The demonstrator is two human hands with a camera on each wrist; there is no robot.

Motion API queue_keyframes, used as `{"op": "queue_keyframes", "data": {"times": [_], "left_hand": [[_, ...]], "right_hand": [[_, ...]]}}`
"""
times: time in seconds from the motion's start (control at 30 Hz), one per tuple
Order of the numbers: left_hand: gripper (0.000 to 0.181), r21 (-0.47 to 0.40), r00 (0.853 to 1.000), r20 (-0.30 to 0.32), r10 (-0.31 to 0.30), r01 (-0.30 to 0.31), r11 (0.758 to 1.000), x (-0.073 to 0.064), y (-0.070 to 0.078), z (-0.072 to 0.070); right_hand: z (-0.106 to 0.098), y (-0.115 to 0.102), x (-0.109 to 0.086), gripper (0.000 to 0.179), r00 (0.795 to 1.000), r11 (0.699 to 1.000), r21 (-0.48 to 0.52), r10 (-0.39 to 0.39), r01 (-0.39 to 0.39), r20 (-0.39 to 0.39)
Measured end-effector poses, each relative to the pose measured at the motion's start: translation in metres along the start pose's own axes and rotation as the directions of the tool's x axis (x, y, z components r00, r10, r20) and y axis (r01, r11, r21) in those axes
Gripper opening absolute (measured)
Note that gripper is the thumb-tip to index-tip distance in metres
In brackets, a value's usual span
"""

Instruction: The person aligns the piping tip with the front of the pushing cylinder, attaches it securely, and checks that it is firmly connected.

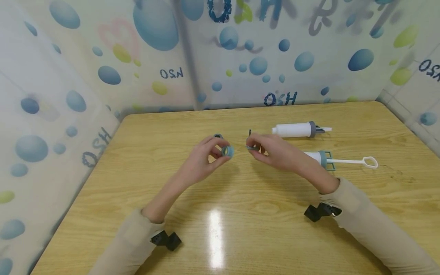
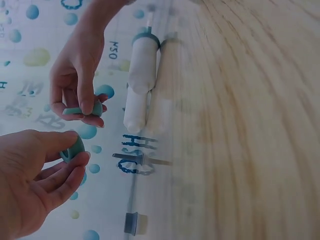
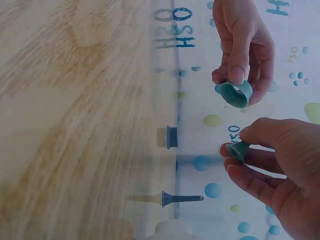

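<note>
My left hand (image 1: 197, 162) pinches a teal screw ring (image 3: 247, 93) between thumb and fingers, its round opening tilted sideways. A short gap to the right, my right hand (image 1: 275, 149) holds a small teal nozzle (image 3: 237, 152) with a flared base in its fingertips. Both pieces are held up above the wooden table. Behind the left hand, a dark grey ring (image 2: 131, 223) stands on the table. A dark grey nozzle (image 3: 182, 198) rests on its flared base behind the right hand, its narrow tip pointing up.
At the back right lies a white tube (image 1: 293, 130) with a grey collar and plunger. Nearer, partly behind the right forearm, lies another white tube (image 1: 313, 156) with a teal collar and a long white plunger handle (image 1: 370, 162). A patterned wall (image 1: 240, 84) borders the table's back.
</note>
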State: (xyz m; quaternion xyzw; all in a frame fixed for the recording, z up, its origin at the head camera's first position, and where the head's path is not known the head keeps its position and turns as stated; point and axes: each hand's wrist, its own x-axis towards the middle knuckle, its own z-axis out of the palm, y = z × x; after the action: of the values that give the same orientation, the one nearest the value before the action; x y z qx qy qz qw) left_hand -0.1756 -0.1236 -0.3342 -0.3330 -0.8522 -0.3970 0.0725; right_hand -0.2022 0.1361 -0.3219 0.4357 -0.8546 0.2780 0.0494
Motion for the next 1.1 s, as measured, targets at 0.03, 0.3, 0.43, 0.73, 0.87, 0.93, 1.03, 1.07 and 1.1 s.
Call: {"op": "queue_keyframes", "data": {"times": [0.03, 0.3, 0.43, 0.73, 0.87, 0.93, 1.03, 1.07, 1.1], "left_hand": [[0.027, -0.006, 1.000, -0.011, 0.009, -0.009, 1.000, 0.000, 0.001, 0.000], [0.028, -0.032, 0.996, -0.069, 0.058, -0.060, 0.998, 0.004, 0.007, 0.003], [0.029, -0.031, 0.994, -0.073, 0.082, -0.084, 0.996, 0.004, 0.011, 0.005], [0.030, -0.056, 0.984, -0.109, 0.139, -0.146, 0.988, 0.005, 0.012, 0.010], [0.031, -0.080, 0.977, -0.131, 0.166, -0.177, 0.981, 0.005, 0.012, 0.012], [0.031, -0.095, 0.972, -0.148, 0.180, -0.196, 0.976, 0.005, 0.012, 0.013], [0.031, -0.118, 0.966, -0.166, 0.197, -0.218, 0.969, 0.005, 0.012, 0.014], [0.031, -0.126, 0.965, -0.170, 0.199, -0.221, 0.967, 0.005, 0.012, 0.015], [0.031, -0.135, 0.964, -0.173, 0.200, -0.225, 0.965, 0.005, 0.012, 0.015]], "right_hand": [[-0.001, 0.000, 0.000, 0.012, 1.000, 1.000, -0.008, -0.006, 0.006, -0.008], [-0.007, -0.004, -0.004, 0.009, 0.996, 0.998, -0.039, -0.049, 0.047, -0.075], [-0.009, -0.007, -0.003, 0.008, 0.995, 0.997, -0.057, -0.056, 0.051, -0.077], [-0.010, -0.013, -0.005, 0.008, 0.996, 0.996, -0.079, -0.055, 0.050, -0.070], [-0.009, -0.013, -0.006, 0.010, 0.990, 0.994, -0.051, -0.097, 0.093, -0.102], [-0.008, -0.013, -0.006, 0.012, 0.983, 0.991, -0.042, -0.131, 0.127, -0.131], [-0.007, -0.014, -0.006, 0.015, 0.970, 0.984, -0.030, -0.176, 0.173, -0.171], [-0.007, -0.014, -0.006, 0.016, 0.966, 0.982, -0.028, -0.187, 0.184, -0.181], [-0.007, -0.014, -0.006, 0.017, 0.962, 0.981, -0.025, -0.196, 0.195, -0.188]]}}
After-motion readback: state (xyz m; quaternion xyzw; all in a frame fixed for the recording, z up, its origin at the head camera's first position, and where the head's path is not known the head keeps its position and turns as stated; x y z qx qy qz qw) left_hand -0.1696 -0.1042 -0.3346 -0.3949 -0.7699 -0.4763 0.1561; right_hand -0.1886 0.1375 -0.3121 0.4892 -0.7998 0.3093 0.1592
